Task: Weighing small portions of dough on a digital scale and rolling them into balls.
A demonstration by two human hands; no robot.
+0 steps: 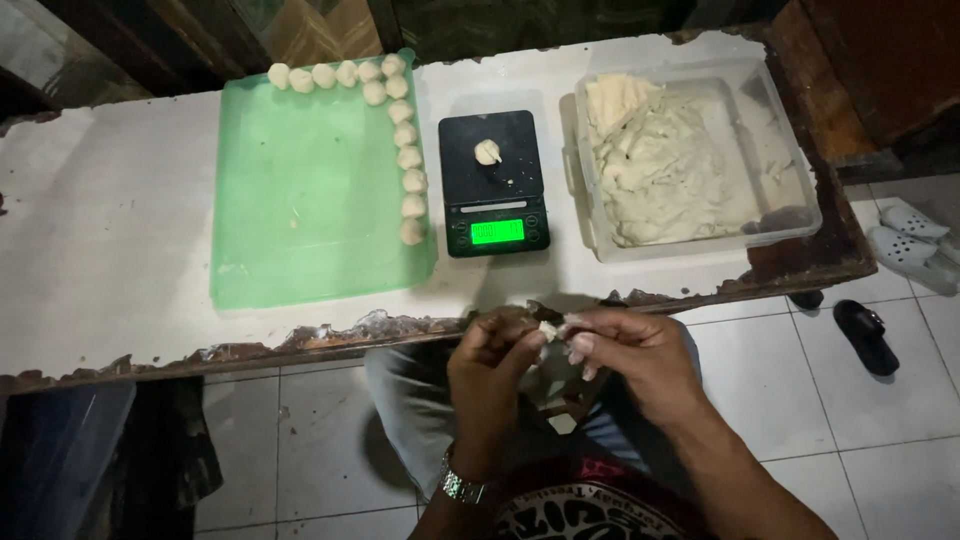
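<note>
**Dough scrap being pinched between both hands at the bench edge**

Dough scrap, small, pale and lumpy, is sitting between the two hands just below the near edge of the bench, over the person's lap. The left hand and the right hand are meeting fingertip to fingertip, and the fingers of both are closing on the bit, seemingly so it can be worked without falling to the tiled floor.

On the bench, a single dough ball is resting on the black scale, whose display is glowing green. To its left, a green tray is carrying finished balls lined along its far and right edges, keeping them tidy and apart. To the right, a clear tub is holding the rough dough mass, within easy reach. Sandals are lying on the floor at the right.
</note>
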